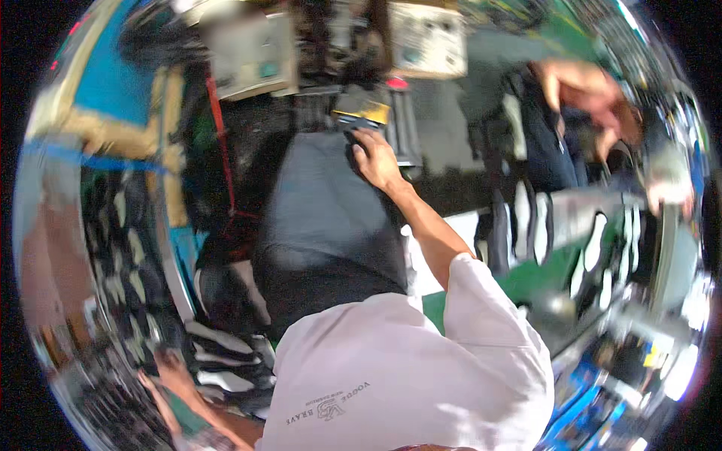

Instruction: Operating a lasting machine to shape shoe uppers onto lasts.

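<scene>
My right hand [374, 158] reaches forward to the far end of my dark trousers [331, 203], at the knee. Its fingers are bent together around the edge of something dark, too blurred to name. Just past the fingertips is a blue-grey and yellow block [362, 115] at the front of a machine. My left hand [171, 376] is out to the lower left, smeared by motion, so its fingers cannot be read. Close beside it lie several dark and white sole-shaped pieces [226, 361].
Ahead stand two pale machine boxes [252, 56] [427, 41], with a red button [397, 83] between them. Sole-shaped pieces [540, 225] line a green surface at right; more [124, 263] fill a rack at left. Another person [587, 98] sits at the far right. A blue panel [120, 68] stands far left.
</scene>
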`<action>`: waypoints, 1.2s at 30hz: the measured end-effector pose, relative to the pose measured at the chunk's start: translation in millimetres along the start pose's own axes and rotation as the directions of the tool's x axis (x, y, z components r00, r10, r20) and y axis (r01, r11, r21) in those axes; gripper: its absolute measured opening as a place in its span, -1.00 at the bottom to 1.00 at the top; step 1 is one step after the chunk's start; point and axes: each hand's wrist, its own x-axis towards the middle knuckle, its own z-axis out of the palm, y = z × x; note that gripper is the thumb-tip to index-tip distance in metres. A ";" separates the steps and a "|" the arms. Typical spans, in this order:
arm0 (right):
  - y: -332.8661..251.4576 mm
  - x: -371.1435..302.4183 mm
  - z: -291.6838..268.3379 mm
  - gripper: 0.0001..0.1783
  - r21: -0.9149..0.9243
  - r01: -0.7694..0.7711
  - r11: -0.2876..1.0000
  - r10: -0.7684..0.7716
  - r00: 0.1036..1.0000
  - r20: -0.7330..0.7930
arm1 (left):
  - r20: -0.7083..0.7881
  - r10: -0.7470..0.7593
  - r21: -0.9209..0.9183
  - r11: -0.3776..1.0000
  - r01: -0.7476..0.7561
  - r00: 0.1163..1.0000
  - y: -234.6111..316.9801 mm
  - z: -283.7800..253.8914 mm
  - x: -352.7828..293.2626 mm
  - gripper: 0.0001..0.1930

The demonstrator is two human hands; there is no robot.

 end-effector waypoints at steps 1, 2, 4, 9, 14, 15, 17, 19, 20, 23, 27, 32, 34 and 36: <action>0.8 -16.5 -21.5 -0.54 0.023 -0.063 0.998 0.063 0.998 -0.019 | 0.060 0.080 -0.081 0.994 -0.075 0.995 108.6 -9.8 21.1 -0.52; 6.7 -37.3 -50.8 -0.54 -0.041 -0.111 0.993 0.108 0.991 -0.076 | 0.045 0.345 -0.180 0.926 -0.333 0.937 187.7 4.5 39.9 -0.51; 32.0 -88.9 -109.6 -0.54 -0.064 -0.224 0.972 0.199 0.941 -0.276 | 0.129 0.742 -0.264 0.665 -0.698 0.658 324.6 32.5 57.2 -0.52; 78.4 -333.6 -258.1 -0.57 -0.125 -0.811 0.572 0.520 0.476 -0.709 | 0.182 0.980 -0.486 0.021 -0.874 -0.077 556.7 48.6 -39.6 -0.49; -30.5 -686.8 -288.3 -0.60 -0.124 -0.968 -0.216 0.758 -0.086 -0.647 | 0.162 0.820 -0.677 -0.312 -0.666 -0.549 612.7 52.7 -138.9 -0.52; -55.3 -724.4 -261.7 -0.54 0.018 -0.956 -0.293 0.830 -0.263 -0.492 | 0.177 0.812 -0.668 -0.317 -0.673 -0.557 608.8 55.6 -146.1 -0.52; -139.4 -860.8 -260.7 -0.62 -0.371 -0.895 -0.249 0.847 -0.015 -0.532 | 0.145 0.808 -0.813 -0.231 -0.534 -0.571 593.8 95.9 -140.6 -0.53; -148.2 -824.6 -141.3 -0.23 -0.213 -0.938 -0.273 0.960 -0.250 -0.127 | 0.202 0.787 -0.723 -0.282 -0.631 -0.584 572.8 99.9 -146.8 -0.51; -158.8 -800.9 -109.8 0.03 -0.064 -0.961 -0.270 0.962 -0.268 -0.043 | 0.245 0.780 -0.685 -0.281 -0.672 -0.576 563.8 101.6 -141.6 -0.52; -172.1 -762.3 -69.8 0.30 0.012 -0.906 -0.423 0.895 -0.419 -0.150 | 0.305 0.767 -0.674 -0.245 -0.697 -0.564 550.6 114.3 -134.6 -0.55; -171.5 -725.2 -46.9 0.27 0.208 -0.975 0.078 0.919 -0.010 -0.393 | 0.322 0.797 -0.664 -0.195 -0.722 -0.511 540.0 123.4 -128.6 -0.57; -117.3 -618.0 -57.6 0.25 0.321 -0.944 -0.074 0.877 -0.215 -0.430 | 0.229 0.811 -0.688 -0.256 -0.679 -0.537 537.8 123.1 -145.8 -0.58; -90.6 -600.8 -80.1 0.25 0.347 -0.935 -0.067 0.871 -0.224 -0.437 | 0.237 0.828 -0.775 -0.155 -0.613 -0.508 537.0 115.3 -161.2 -0.62; -63.6 -599.7 -98.7 0.24 0.445 -0.895 -0.018 0.857 -0.244 -0.455 | 0.197 0.805 -0.810 -0.189 -0.555 -0.560 548.6 114.6 -181.7 -0.63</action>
